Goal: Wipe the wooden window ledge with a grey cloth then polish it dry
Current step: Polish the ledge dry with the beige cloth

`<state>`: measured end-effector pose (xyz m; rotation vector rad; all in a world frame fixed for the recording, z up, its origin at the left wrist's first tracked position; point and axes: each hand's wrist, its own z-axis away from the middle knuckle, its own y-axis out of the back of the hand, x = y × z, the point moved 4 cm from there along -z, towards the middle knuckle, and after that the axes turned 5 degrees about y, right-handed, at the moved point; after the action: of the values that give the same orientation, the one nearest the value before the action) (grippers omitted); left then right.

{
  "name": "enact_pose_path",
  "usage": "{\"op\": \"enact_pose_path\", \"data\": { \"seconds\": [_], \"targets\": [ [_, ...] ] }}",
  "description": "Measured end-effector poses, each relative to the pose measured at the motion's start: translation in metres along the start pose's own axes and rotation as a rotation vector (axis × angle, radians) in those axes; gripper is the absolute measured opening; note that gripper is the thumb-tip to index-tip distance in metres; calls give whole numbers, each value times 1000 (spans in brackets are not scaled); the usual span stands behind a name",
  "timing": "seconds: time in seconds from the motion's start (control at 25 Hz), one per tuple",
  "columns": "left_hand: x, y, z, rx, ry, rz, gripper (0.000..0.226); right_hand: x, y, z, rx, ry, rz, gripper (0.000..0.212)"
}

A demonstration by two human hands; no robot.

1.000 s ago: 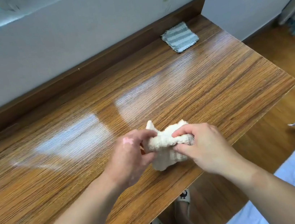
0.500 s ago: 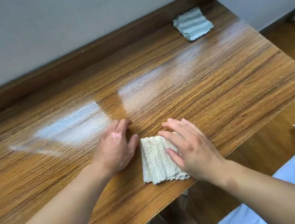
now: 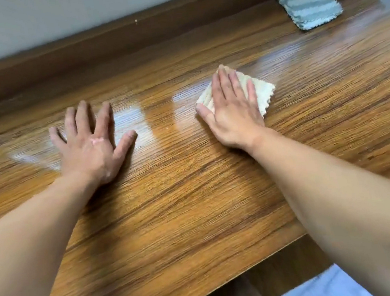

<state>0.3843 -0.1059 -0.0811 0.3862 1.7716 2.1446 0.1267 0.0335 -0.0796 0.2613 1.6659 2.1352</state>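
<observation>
- Glossy brown wood grain covered the window ledge [image 3: 183, 199], which ran along a white wall [image 3: 45, 18] behind a raised wooden back rail [image 3: 123, 40]; pale patches of glare lay across its middle.
- The left hand [image 3: 91, 147] lay flat on the bare wood, palm down, fingers spread wide and straight, holding nothing.
- The right hand [image 3: 231, 110] pressed flat on a folded cream cloth [image 3: 264, 90], fingers straight and close together, covering most of it.
- The grey cloth [image 3: 307, 6], striped and folded, sat at the far right end of the ledge beside the rail, well apart from both hands.
</observation>
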Motion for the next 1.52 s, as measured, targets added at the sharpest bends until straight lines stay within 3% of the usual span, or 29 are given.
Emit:
{"op": "enact_pose_path", "data": {
  "seconds": [0.2,0.28,0.36,0.48,0.56,0.68,0.8,0.88,0.92,1.04,1.16,1.24,1.32,1.4,1.44,1.52],
  "targets": [
    [-2,3,2,8,1,19,91,-96,-55,223,-100,695,95,85],
    [2,3,2,15,-3,25,89,-86,-56,208,-124,842,117,76],
    [2,2,0,25,-3,20,87,-79,-32,116,-37,734,101,72],
    [-1,-2,0,45,12,13,80,-69,10,-50,58,373,57,71],
    [-3,-3,-3,60,19,10,76,-71,19,-97,87,246,68,71],
    [-7,-3,-3,55,17,50,69,-108,-5,-19,71,402,48,76],
    [-13,6,-4,30,-14,224,67,-126,-42,148,-53,818,34,74],
    [-35,12,-1,61,1,181,65,-95,-39,153,-55,973,55,70],
    [-53,12,0,74,49,129,68,-77,-31,116,-15,900,50,68],
    [-106,3,10,48,258,68,83,-39,8,-33,129,324,-68,71],
    [-114,-3,9,57,270,40,85,-77,22,-119,265,-25,-78,70],
    [-112,-3,8,63,269,52,84,-139,5,-94,239,144,-93,72],
    [-111,-2,9,64,274,52,84,-182,-25,1,135,571,-23,73],
    [-112,0,10,60,284,54,84,-175,-52,126,56,996,119,69],
    [-110,-2,10,54,283,49,84,-158,-53,151,-32,1121,193,67],
    [-108,-2,9,61,281,33,84,-131,-48,107,-74,1261,241,68]
  ]
}}
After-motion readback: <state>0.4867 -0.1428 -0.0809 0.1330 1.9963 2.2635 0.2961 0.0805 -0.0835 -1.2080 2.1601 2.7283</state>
